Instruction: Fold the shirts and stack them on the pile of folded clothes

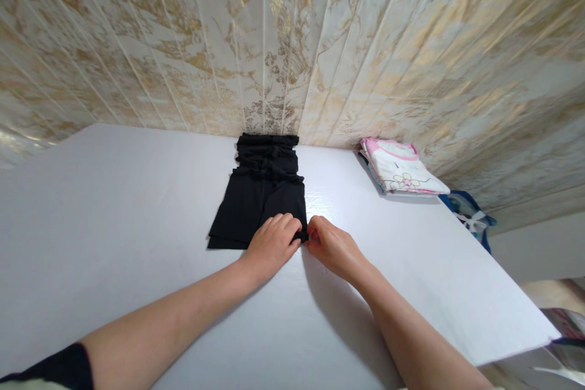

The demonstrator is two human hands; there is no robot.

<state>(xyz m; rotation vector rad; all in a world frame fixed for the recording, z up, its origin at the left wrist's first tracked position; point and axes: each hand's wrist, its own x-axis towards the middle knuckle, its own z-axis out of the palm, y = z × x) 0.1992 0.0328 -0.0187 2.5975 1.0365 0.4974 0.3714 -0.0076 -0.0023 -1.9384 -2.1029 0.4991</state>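
A black garment [265,201] lies on the white table, its near part flat with two layers of hem showing. Bunched, ridged black folds [267,155] stand at its far end by the wall; I cannot tell whether they belong to the same piece. At the near right corner, my left hand [276,237] rests on the cloth, thumb and fingers closed on its edge. My right hand [333,247] pinches that same corner from the right side. The two hands' fingertips almost meet, and they hide the corner itself.
A stack of folded clothes [402,167], with a white and pink top uppermost, sits at the table's far right edge. Beyond that edge is a blue-trimmed bag [473,216]. A gold-patterned curtain or covering [274,42] borders the back of the white table [137,225].
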